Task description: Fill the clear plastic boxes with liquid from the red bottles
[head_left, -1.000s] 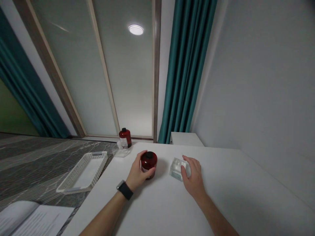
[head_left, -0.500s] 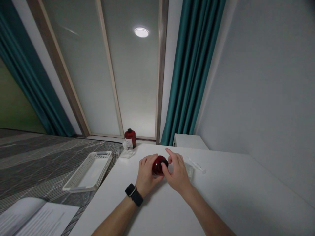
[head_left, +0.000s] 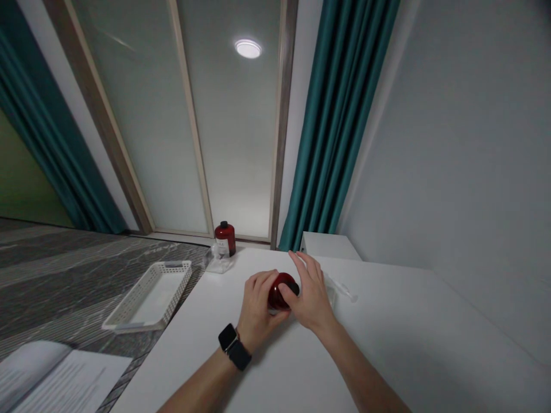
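My left hand (head_left: 260, 304), with a black watch (head_left: 235, 346) on the wrist, is wrapped round a dark red bottle (head_left: 276, 296) above the white table. The bottle is tilted, with its black cap (head_left: 295, 288) toward my right hand (head_left: 313, 301). That hand is at the cap end, thumb against the bottle near the cap and the index and middle fingers stretched out past it. A clear item (head_left: 331, 293), partly hidden, lies behind my right hand. Beside it is a slim clear or white object (head_left: 345, 291), too blurred to name.
Another red bottle (head_left: 225, 240) with a black cap stands at the table's far left corner, beside a crumpled clear plastic packet (head_left: 219, 264). Left of the table (head_left: 379, 367) are a white basket (head_left: 173, 301) and an open book (head_left: 81, 381). A white cabinet (head_left: 329, 246) stands beyond the far edge.
My right index and middle fingers have straightened and reach further up. The bottle has shifted slightly to the right in my left hand. The view has moved a little.
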Available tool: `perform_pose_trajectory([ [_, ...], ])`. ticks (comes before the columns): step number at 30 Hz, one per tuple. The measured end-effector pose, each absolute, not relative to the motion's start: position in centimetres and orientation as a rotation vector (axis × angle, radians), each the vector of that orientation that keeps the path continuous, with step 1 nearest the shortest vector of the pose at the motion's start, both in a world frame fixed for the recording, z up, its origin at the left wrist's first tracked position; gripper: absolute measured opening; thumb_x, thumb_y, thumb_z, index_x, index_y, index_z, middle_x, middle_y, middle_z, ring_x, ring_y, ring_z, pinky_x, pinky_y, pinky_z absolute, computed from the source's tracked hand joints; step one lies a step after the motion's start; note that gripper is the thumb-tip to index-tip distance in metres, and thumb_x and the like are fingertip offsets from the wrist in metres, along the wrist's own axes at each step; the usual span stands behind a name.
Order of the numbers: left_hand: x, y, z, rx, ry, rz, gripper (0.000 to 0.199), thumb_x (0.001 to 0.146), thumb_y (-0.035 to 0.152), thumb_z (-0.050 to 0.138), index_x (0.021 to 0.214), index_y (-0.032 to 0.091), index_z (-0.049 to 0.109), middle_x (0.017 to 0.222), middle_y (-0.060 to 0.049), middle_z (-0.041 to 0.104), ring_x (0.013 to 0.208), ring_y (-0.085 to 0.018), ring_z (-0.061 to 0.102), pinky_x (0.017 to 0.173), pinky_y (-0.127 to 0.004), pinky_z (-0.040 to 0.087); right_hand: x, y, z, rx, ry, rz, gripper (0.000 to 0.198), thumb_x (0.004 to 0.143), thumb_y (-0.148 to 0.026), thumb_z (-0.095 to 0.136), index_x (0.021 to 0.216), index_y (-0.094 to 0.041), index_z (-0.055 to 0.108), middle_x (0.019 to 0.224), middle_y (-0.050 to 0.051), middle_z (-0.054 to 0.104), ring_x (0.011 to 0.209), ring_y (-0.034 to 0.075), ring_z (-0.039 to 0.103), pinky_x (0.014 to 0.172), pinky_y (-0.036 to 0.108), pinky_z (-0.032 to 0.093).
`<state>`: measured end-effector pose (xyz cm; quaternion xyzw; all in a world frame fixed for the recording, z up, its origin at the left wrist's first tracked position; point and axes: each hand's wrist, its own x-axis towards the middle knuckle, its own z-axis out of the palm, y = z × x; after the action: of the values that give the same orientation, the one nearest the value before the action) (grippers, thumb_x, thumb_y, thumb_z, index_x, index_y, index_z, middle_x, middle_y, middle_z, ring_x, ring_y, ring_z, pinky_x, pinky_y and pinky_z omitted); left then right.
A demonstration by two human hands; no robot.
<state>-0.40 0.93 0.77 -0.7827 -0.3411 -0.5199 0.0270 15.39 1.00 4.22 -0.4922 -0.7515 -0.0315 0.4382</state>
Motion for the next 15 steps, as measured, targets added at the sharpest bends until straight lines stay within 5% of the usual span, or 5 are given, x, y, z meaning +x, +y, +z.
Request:
perform_pose_trajectory([
  [3, -0.5, 0.9, 0.9, -2.448, -1.035, -1.584, 0.067, 0.08, 0.019, 0.07, 0.139, 0.021, 0.039, 0.123, -0.013, 0.06, 0.112, -0.03, 0.055, 0.093, -0.049, 0.05, 15.5, 0.7, 4.2, -1.273, -1.794, -0.148, 0.069, 0.086, -0.049, 0.057, 0.144, -0.015, 0.039, 0.109, 0.013, 0.058, 0.102, 0.031, 0.054, 0.091, 0.05, 0.044],
  [6, -0.9, 1.1, 1.0, -2.461, -1.028, -1.504, 0.069, 0.079, 0.02, 0.072, 0.14, 0.019, 0.04, 0.123, -0.014, 0.061, 0.112, -0.031, 0.056, 0.094, -0.048, 0.05, 16.0, 0.2, 4.1, -1.287, -1.779, -0.232, 0.043, 0.087, -0.044, 0.057, 0.119, -0.016, 0.057, 0.087, 0.006, 0.057, 0.086, 0.027, 0.052, 0.084, 0.047, 0.043],
  [9, -1.1, 1.2, 1.0, -2.471, -1.04, -1.393, 0.07, 0.078, 0.02, 0.074, 0.139, 0.019, 0.041, 0.126, -0.014, 0.061, 0.113, -0.032, 0.055, 0.095, -0.049, 0.049, 16.6, -0.3, 4.0, -1.276, -1.859, -0.281, 0.02, 0.089, -0.038, 0.055, 0.084, -0.019, 0.06, 0.083, 0.006, 0.055, 0.087, 0.027, 0.05, 0.083, 0.045, 0.04],
  [15, -1.1, 1.3, 1.0, -2.482, -1.044, -1.19, 0.066, 0.077, 0.022, 0.075, 0.136, 0.016, 0.046, 0.127, -0.015, 0.063, 0.111, -0.032, 0.057, 0.094, -0.048, 0.047, 17.4, -0.5, 3.5, -1.186, -1.999, -0.294, 0.016, 0.094, -0.03, 0.052, 0.085, -0.019, 0.06, 0.087, 0.006, 0.054, 0.091, 0.025, 0.049, 0.096, 0.049, 0.037],
])
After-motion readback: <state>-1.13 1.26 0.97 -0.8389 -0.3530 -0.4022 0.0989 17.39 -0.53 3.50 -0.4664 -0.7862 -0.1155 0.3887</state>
